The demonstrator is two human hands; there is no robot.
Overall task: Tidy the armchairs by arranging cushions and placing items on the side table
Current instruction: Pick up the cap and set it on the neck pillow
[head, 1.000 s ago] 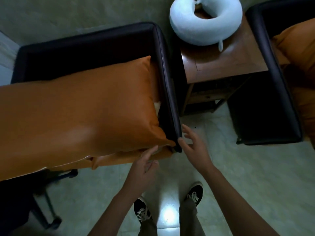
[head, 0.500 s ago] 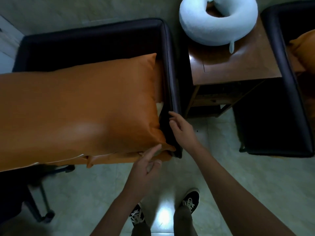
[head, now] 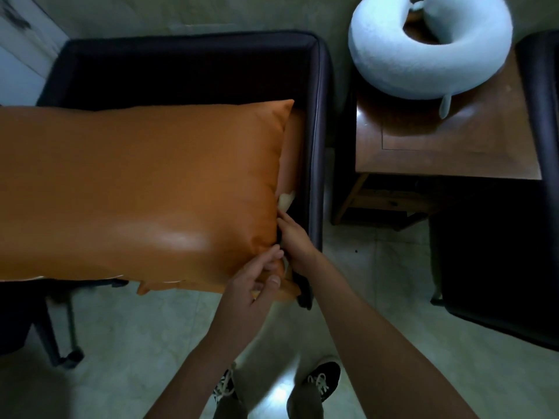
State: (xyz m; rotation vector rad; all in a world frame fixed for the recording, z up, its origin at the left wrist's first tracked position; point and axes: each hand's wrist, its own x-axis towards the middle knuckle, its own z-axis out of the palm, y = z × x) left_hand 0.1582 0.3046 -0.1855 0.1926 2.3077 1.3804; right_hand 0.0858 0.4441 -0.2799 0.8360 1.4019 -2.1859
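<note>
A large shiny orange cushion (head: 145, 189) lies across the seat of the dark armchair (head: 317, 122) on the left, overhanging its front edge. My left hand (head: 254, 285) pinches the cushion's near right corner. My right hand (head: 292, 234) is pushed between the cushion's right edge and the armrest, fingers curled on the edge. A bit of pale inner filling (head: 286, 199) shows at that edge. A light blue neck pillow (head: 423, 55) rests on the wooden side table (head: 447, 140) to the right.
A second dark armchair (head: 499, 261) stands right of the side table. Office chair legs with a castor (head: 71, 355) sit at the lower left. My two feet in black shoes stand on the pale tiled floor (head: 378, 297).
My right hand moved from the armchair's front corner in to the cushion's right edge. My left hand closed on the near corner. The camera leaned in closer.
</note>
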